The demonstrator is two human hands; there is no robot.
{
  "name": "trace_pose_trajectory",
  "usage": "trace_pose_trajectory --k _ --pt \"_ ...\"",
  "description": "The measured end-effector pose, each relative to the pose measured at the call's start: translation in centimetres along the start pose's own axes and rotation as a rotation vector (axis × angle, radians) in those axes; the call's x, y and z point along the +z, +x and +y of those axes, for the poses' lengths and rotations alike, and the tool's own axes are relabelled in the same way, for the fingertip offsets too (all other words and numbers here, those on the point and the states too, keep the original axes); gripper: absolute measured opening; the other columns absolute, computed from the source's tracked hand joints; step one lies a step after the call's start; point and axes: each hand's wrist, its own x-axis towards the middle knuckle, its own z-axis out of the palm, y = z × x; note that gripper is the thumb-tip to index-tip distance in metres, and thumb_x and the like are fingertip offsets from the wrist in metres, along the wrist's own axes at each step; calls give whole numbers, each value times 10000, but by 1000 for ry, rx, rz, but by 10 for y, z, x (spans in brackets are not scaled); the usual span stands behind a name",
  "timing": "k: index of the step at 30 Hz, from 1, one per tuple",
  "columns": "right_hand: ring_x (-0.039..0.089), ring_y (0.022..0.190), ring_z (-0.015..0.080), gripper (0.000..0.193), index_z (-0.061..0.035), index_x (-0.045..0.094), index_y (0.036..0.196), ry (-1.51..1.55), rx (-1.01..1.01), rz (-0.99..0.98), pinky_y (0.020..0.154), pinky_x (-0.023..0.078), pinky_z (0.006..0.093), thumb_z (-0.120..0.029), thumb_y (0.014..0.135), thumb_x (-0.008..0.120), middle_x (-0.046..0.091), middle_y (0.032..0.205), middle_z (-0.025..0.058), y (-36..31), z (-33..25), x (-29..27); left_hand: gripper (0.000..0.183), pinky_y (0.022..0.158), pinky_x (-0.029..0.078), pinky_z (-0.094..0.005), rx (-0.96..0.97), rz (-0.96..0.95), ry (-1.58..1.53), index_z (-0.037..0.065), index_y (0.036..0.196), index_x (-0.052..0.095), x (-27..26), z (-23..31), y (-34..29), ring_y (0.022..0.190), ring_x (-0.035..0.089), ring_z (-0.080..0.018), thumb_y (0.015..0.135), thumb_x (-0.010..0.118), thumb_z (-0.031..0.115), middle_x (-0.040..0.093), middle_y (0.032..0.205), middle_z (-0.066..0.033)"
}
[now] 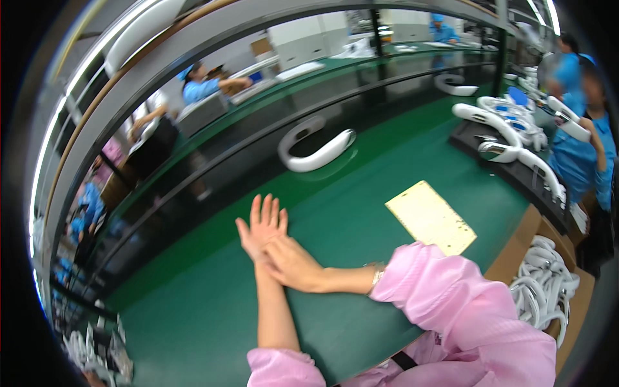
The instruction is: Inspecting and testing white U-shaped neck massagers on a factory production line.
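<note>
My left hand (263, 226) reaches forward over the green worktop with its fingers spread and nothing in them. Across it from the right comes my right hand (291, 263), its fingers curled over my left wrist and the heel of that hand. Pink sleeves are pushed up both forearms, and a bracelet (376, 276) circles my right wrist. Beyond my hands a white C-shaped neckband device (316, 162) rests on the bench. To the right of my hands lies a pale yellow printed sheet (429, 216).
At the right, several white neckband devices lie on a black tray (480, 155). Below it a cardboard box (583, 293) holds more white curved parts. A dark belt (225, 161) runs along the far side, with another neckband device (454, 87) farther off. Co-workers in blue sit around.
</note>
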Motion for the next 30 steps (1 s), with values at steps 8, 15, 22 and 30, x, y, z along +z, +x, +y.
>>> trace_pose_trajectory --k 8,15,22,30 --pt "484 1025 343 389 62 491 1095 17 -192 -28 909 392 411 -9 719 561 501 1085 196 -2 -11 3 777 1101 149 -461 -37 -32 57 162 1390 338 18 0 -2 1349 215 -246 839 260 704 301 1448 -69" --pt "445 1159 339 441 58 461 1218 -40 -105 33 974 379 411 1 792 561 463 1239 202 4 7 1 750 1102 153 -501 -40 -234 70 130 1426 224 17 -9 -3 1369 168 -287 878 279 640 208 1479 -105" --pt "517 1013 313 303 35 548 1026 -51 -33 -45 882 434 386 15 724 552 553 1027 162 -2 4 -4 667 1076 253 -468 41 -24 92 81 1370 330 11 -4 -3 1308 307 -296 916 275 567 339 1411 -137" --pt "532 960 331 241 -3 519 955 34 70 65 812 431 411 11 716 544 549 990 154 4 4 -9 639 988 410 -425 10 159 358 -26 1299 392 9 -6 3 1184 465 -328 944 298 497 451 1298 -225"
